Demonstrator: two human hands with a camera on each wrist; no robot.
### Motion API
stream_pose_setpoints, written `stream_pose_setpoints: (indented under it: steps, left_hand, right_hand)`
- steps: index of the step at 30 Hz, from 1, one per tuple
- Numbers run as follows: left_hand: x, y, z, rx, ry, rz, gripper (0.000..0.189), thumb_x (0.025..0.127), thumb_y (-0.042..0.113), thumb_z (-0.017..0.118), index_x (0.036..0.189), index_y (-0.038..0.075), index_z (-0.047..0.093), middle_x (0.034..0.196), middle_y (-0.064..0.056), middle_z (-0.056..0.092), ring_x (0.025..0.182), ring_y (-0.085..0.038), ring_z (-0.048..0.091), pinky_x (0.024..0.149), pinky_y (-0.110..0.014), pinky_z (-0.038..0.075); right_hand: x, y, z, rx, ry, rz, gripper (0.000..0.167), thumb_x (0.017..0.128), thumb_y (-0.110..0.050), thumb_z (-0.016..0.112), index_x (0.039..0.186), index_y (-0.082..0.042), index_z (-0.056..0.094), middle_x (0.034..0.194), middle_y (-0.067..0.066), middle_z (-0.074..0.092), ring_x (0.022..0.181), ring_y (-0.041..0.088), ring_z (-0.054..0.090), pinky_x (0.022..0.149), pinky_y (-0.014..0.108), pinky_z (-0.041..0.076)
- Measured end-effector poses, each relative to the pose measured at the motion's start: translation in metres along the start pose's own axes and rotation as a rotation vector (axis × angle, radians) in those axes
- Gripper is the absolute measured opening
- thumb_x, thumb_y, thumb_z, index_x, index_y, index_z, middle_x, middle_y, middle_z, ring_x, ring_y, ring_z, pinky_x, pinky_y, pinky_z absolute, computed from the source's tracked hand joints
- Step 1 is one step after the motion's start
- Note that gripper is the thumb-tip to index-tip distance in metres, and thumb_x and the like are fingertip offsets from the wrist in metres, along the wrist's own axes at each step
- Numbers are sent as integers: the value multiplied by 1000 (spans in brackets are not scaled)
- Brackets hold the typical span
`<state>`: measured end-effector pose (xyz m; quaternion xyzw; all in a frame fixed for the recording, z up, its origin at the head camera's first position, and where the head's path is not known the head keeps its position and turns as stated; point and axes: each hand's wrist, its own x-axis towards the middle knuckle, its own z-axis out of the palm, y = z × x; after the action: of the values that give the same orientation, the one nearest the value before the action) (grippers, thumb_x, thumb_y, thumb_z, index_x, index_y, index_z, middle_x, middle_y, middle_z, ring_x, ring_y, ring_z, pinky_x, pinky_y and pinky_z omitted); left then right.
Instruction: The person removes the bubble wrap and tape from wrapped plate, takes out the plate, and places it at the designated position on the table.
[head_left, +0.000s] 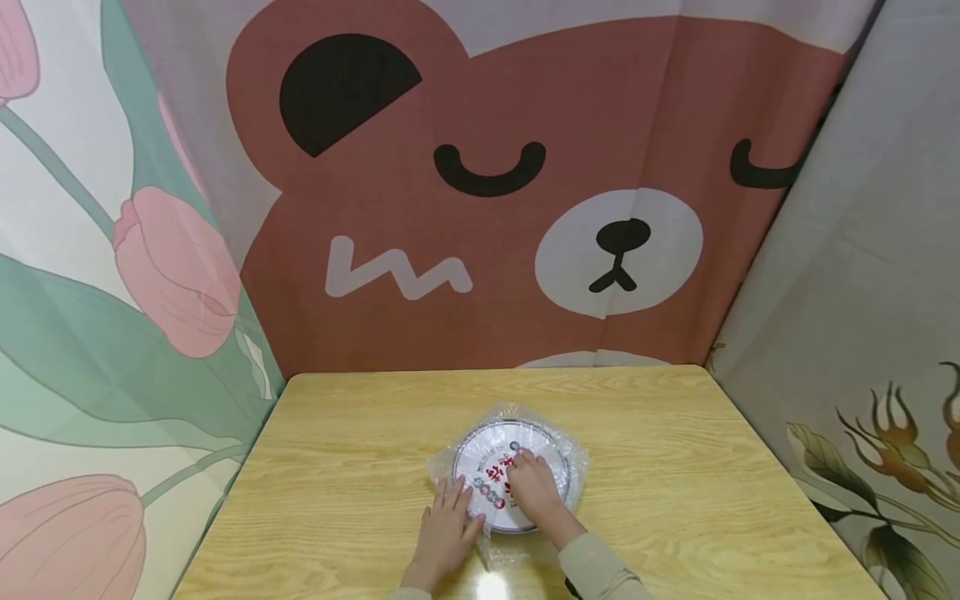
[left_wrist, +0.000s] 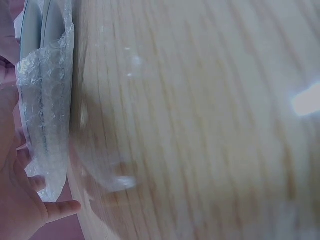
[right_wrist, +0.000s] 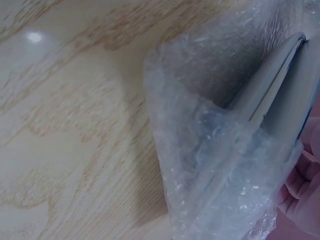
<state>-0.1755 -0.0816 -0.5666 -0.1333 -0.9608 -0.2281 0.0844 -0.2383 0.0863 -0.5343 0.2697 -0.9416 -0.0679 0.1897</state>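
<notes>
A stack of round, pale, plate-like discs (head_left: 480,446) lies on the table in clear bubble wrap (head_left: 576,458). The top carries a white round face with red characters and small coloured circles. My left hand (head_left: 444,529) rests on the near-left edge of the wrapped stack, fingers spread and fairly straight. Over the right part of the printed face, my right hand (head_left: 534,487) has its fingers curled and pinches the wrap; its fingertips are partly hidden. Both wrist views show two disc rims (left_wrist: 42,25) poking out where the bubble wrap (right_wrist: 215,165) gapes at the near side.
The light wood table (head_left: 337,467) extends around the stack on all sides. Behind it hangs a cloth (head_left: 487,225) with a brown bear print. Floral cloths (head_left: 67,350) hang along the left and right sides.
</notes>
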Motion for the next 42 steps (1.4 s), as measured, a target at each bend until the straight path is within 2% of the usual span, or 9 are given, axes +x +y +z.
stream_pose_setpoints:
  steps: [11,22,31,37,42]
  left_hand:
    - [-1,-1,1,-15,15,8,53,89,39,47,124,-1,49,136,-16,37,126,-42,23,84,-66,31]
    - [1,-2,2,12,0,1,53,89,41,46,126,2,49,138,-14,36,127,-40,22,86,-64,32]
    - [1,0,0,8,-3,-4,53,89,41,46,126,2,49,138,-14,35,127,-40,21,86,-64,32]
    - [0,-1,1,11,13,10,53,89,41,46,125,1,49,137,-15,36,126,-41,23,85,-64,32]
    - [-1,1,-1,-8,20,10,53,89,40,47,124,0,50,136,-16,37,126,-42,24,85,-65,32]
  right_hand:
    - [-4,0,2,22,59,0,3,67,-11,67,68,-9,65,71,2,54,76,18,51,57,28,42]
    - [-9,5,4,69,100,30,16,71,-21,70,63,-10,61,67,0,49,70,17,46,55,27,39]
    - [-14,9,3,74,208,12,14,60,-16,72,62,-9,60,66,1,49,67,18,45,54,29,36]
    - [-20,10,1,82,230,13,11,59,-13,69,64,-9,60,68,1,47,68,19,43,55,31,34]
    - [-24,10,2,98,291,8,12,57,-11,69,59,-8,57,67,1,45,66,19,41,53,30,33]
